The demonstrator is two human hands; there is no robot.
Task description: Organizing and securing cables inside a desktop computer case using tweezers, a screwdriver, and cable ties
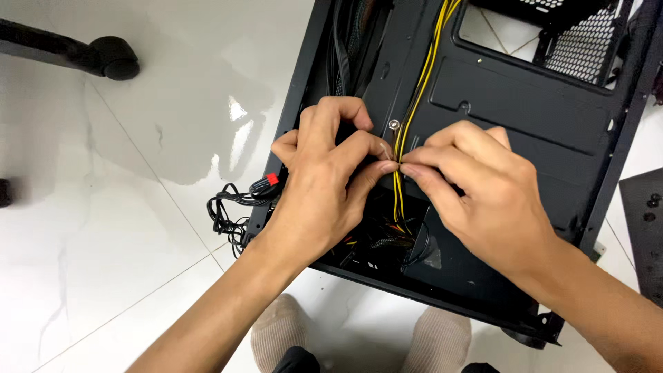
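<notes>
Nearest, above the knees, both hands meet over the black computer case (525, 117) lying on the white floor (124, 228): the left hand (324, 186) and right hand (476, 186) pinch shut on the yellow cable bundle (399, 183), fingertips touching. This looks like fastening the cables against the panel by the screw post (394, 125); next calls for a steady, snug pull. Farther up, the wires run toward the mesh vent (583, 48).

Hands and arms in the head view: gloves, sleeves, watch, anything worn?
Nothing worn that shows. The left hand and right hand are bare: no gloves, no rings or bands visible on the fingers in sight. Both forearms are bare to the frame edge, with no sleeves, watch or wrist strap. Fingernails are short and unpainted. No markings or bandages are visible.
</notes>
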